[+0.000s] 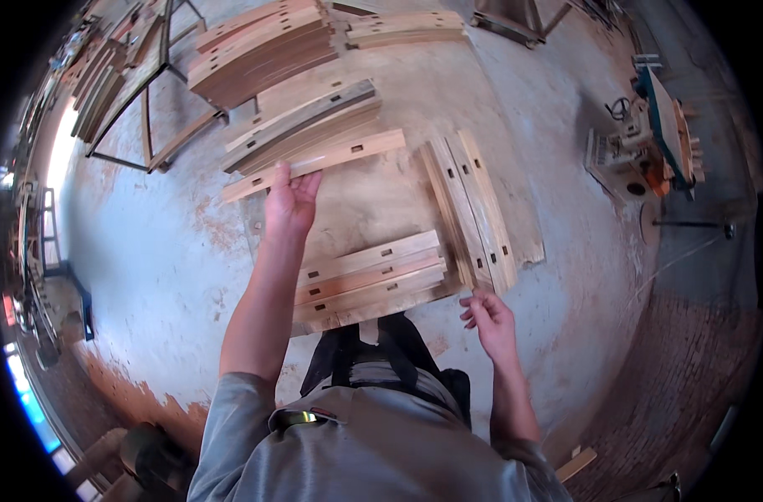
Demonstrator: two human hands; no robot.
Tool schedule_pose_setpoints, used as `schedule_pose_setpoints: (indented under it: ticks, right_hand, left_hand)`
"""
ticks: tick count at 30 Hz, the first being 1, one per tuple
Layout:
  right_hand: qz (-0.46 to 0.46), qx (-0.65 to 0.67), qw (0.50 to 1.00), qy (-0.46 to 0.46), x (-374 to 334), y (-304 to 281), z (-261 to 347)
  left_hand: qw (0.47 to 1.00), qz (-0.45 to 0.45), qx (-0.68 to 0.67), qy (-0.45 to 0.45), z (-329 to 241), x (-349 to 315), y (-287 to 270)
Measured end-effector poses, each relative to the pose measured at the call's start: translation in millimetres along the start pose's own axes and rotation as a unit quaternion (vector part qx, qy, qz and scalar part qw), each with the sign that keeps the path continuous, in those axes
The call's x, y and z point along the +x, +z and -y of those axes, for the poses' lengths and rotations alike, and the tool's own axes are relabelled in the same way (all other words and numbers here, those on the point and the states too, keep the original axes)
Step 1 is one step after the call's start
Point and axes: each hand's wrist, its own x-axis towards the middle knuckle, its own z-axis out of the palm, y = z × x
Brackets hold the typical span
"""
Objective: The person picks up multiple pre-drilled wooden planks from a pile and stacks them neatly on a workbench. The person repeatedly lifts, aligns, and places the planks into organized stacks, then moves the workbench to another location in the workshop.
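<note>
My left hand (289,201) reaches forward and grips a long pale wooden plank (331,159) with small rectangular slots, which lies across other planks. My right hand (489,320) hangs lower, fingers loosely curled, holding nothing, just below the near end of a pair of planks (473,209) lying lengthwise. Between my hands sits a low stack of slotted planks (369,280) near my legs.
More plank stacks (260,50) lie further off on the concrete floor (164,268). A metal frame (147,100) stands at the upper left. A woodworking machine (649,142) stands at the right. A small wood offcut (576,463) lies at lower right.
</note>
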Motion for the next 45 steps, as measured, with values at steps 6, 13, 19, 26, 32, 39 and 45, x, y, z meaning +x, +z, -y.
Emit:
schedule_pose_setpoints:
  ticks: [6, 13, 19, 26, 32, 39, 45]
  right_hand:
    - [0.016, 0.026, 0.999, 0.015, -18.8, 24.4, -9.1]
    - [-0.012, 0.025, 0.999, 0.029, -28.7, 25.1, -4.6]
    - [0.010, 0.041, 0.999, 0.029, -18.2, 26.2, -4.1]
    - [0.010, 0.044, 0.999, 0.017, -14.9, 26.1, -5.6]
    - [-0.076, -0.181, 0.949, -0.247, -12.0, 25.9, 44.3]
    - [0.015, -0.492, 0.813, -0.309, -7.2, 51.3, 119.4]
    - [0.070, -0.458, 0.880, -0.099, -15.3, 45.6, 82.7]
  left_hand:
    - [0.999, -0.025, -0.013, 0.034, -2.8, 45.9, 2.4]
    - [0.999, -0.034, -0.016, 0.032, -0.2, 63.6, 9.7]
    - [0.997, -0.058, -0.020, 0.048, -10.4, 71.0, 6.5]
    - [0.997, -0.053, 0.019, 0.053, -15.1, 59.3, 8.6]
    - [0.987, 0.108, 0.114, 0.037, -5.1, -33.3, 22.3]
    - [0.929, 0.265, 0.233, -0.108, 35.5, -134.5, 13.4]
    - [0.896, 0.276, 0.291, -0.189, 63.0, -161.9, 8.6]
